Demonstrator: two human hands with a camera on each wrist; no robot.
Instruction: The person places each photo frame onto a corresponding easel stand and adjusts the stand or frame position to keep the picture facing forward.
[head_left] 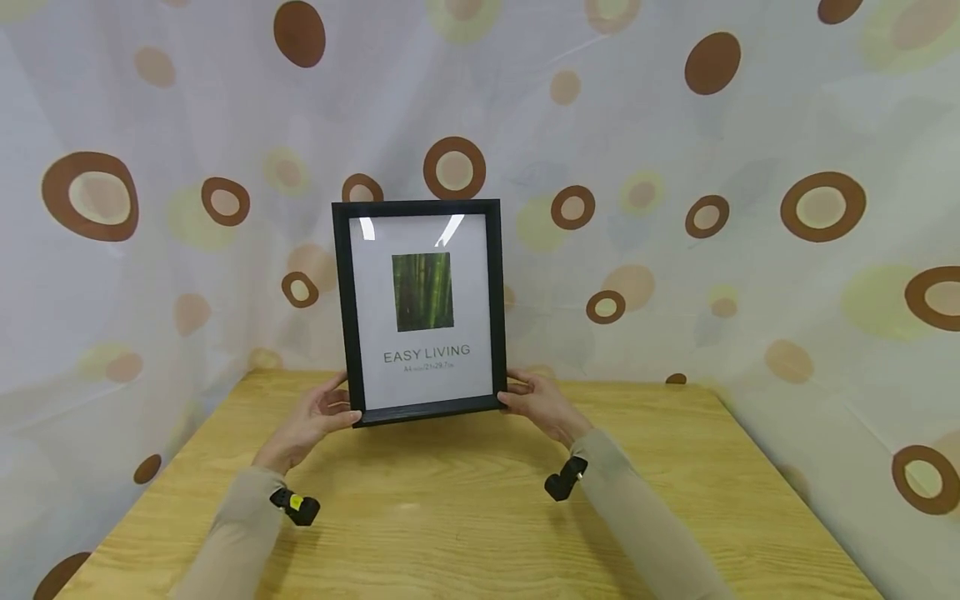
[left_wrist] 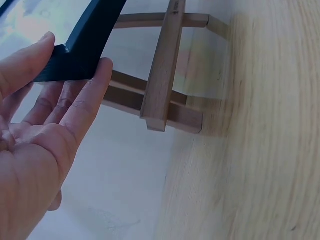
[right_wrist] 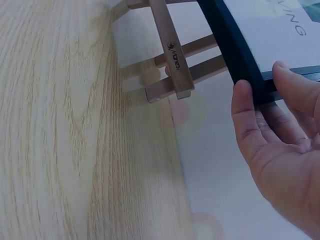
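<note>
A black picture frame (head_left: 495, 308) with a glass front and an "EASY LIVING" insert is held up over the far part of the table, leaning slightly. My left hand (head_left: 311, 421) grips its lower left corner, thumb on the front and fingers behind and below. On the lower right corner, my right hand (head_left: 542, 406) pinches the frame in the same way. Both wrist views show a small wooden easel (left_wrist: 165, 65) behind the frame; in the right wrist view the easel (right_wrist: 172, 55) bears lettering. The frame hides this easel in the head view.
The wooden table (head_left: 450, 517) reaches back to a pale curtain (head_left: 652, 167) with brown and beige spots, which also hangs at both sides. Each wrist carries a small black camera, one on the left (head_left: 296, 506) and one on the right (head_left: 566, 478).
</note>
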